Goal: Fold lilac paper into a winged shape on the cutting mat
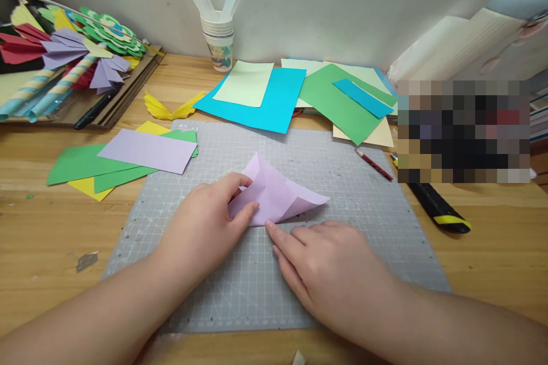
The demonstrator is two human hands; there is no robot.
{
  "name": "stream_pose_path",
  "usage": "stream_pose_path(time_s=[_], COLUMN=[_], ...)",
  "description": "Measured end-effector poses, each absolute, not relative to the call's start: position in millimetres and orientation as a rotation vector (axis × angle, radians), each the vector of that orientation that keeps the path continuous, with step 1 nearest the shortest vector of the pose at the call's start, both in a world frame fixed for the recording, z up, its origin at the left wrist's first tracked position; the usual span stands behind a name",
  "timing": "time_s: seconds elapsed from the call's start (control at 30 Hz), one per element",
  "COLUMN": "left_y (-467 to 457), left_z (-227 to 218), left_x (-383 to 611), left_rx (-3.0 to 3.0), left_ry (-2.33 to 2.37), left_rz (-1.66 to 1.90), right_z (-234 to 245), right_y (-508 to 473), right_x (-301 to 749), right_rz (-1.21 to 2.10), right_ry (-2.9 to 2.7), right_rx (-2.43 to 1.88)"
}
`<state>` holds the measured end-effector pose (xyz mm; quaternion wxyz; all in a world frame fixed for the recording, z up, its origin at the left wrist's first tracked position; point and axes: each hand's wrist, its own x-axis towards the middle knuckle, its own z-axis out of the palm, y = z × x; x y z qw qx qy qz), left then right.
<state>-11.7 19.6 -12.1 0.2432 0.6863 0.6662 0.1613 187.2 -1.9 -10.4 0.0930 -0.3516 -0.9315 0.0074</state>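
Observation:
A light purple sheet of paper lies partly folded on the grey cutting mat, with a point at its top and a raised flap at its right. My left hand grips its left side, thumb on top and the other fingers around the edge. The fingertips beneath the paper are hidden. At the bottom edge, the outstretched index finger of my right hand touches the fold. The right thumb rests apart below that finger, on the mat, and the remaining fingers are bent.
Purple, green and yellow paper strips lie at left, near a pleated yellow piece. Blue paper and green paper lie behind the mat. A pencil and a black cutter are at right. Paper cups stand against the wall.

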Motion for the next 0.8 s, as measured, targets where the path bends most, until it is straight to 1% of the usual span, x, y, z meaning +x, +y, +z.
stream_pose_path(time_s=[0.43,0.67,0.8], left_y=[21.3,20.1,21.1], left_z=[-10.4,-9.2,-7.0], left_x=[-9.8,-9.8,-11.0], left_rx=[1.907,1.897,1.871], left_ry=[1.820,1.825,1.809], left_rz=[0.404,0.403,0.434], right_z=[-10.2,-0.9,-2.0], right_y=[-3.9,-6.2,-7.1], right_x=[183.6,183.8,186.3], right_rz=[0.100,0.113,0.079], right_ry=[-2.879,-2.904,-2.896], right_rx=[-1.048,-1.241,-1.250])
